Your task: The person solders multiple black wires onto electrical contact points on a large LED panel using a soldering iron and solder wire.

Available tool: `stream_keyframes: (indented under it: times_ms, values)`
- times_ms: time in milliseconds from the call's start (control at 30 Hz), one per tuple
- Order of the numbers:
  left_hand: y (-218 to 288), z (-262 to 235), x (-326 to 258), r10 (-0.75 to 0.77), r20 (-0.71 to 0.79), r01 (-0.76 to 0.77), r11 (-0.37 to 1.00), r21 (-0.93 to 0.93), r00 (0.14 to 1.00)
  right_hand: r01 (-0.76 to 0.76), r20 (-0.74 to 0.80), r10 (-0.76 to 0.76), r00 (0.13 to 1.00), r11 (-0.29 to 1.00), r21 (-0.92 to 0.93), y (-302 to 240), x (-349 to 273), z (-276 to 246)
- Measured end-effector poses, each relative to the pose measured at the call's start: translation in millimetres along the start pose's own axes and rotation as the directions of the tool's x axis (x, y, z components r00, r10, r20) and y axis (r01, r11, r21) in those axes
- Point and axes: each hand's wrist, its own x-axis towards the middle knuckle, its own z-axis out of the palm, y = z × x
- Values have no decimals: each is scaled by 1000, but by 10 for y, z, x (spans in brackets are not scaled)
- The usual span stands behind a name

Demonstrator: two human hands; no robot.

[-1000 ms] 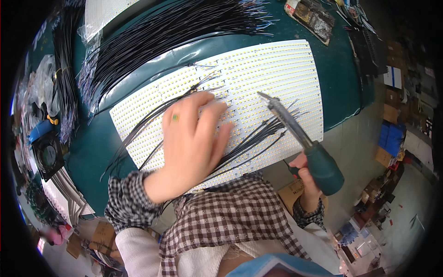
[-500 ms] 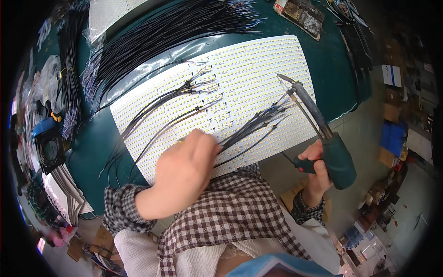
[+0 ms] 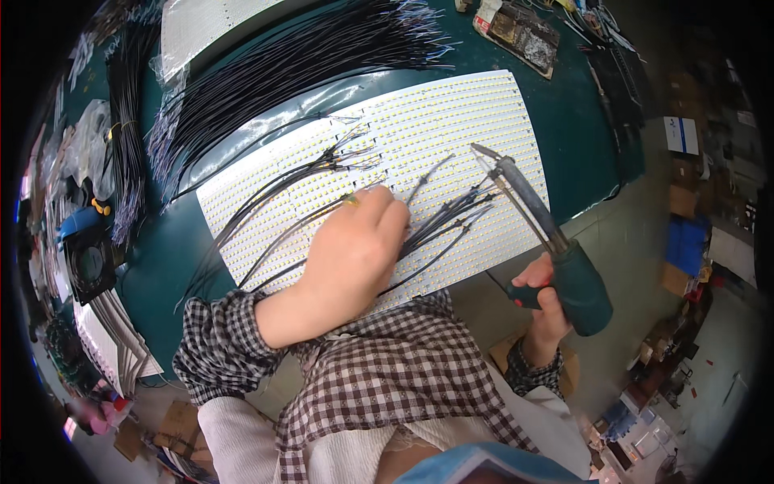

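My left hand (image 3: pixel 355 250) is over the middle of a white panel of small yellow LEDs (image 3: pixel 476 105), fingers closed. A thin black cable (image 3: pixel 425 181) with a bare-wire end sticks out past its fingertips, toward the upper right. Beside that hand, a bundle of similar black cables (image 3: pixel 443 216) lies on the panel. More cables (image 3: pixel 274 181) lie on the left half, their wire ends at the panel's middle seam. In my right hand (image 3: pixel 550 313) is a green-handled soldering gun (image 3: pixel 582 290), held at the panel's right edge. Its tip is above the panel, apart from the cable end.
On the green table (image 3: pixel 576 153), a large heap of black cables (image 3: pixel 298 81) lies beyond the panel. A stained soldering tray (image 3: pixel 520 36) sits at the far right. At the left are a black fan (image 3: pixel 87 262) and a stack of white panels (image 3: pixel 121 339).
My left hand has moved up and slightly right over the panel; one cable end now points out from its fingers, apart from the bundle. The soldering gun has shifted slightly left and down.
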Motion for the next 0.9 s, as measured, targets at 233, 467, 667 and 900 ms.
stream_keyframes:
  times_ms: [233,467,667,900]
  values:
    - [84,-131,-74,-32,-102,16,989,-149,994,-50,-51,49,998,999,-21,-76,19,31]
    - [-24,-49,-97,-334,13,285,784,-551,942,-37,11,37,999,999,6,-48,91,68]
    - [6,-95,-18,-72,-132,47,982,-185,989,-43,2,43,999,999,-17,-75,73,40]
    - [-38,9,65,-7,-97,1,997,-71,995,-39,-1,39,999,999,-6,-89,96,75]
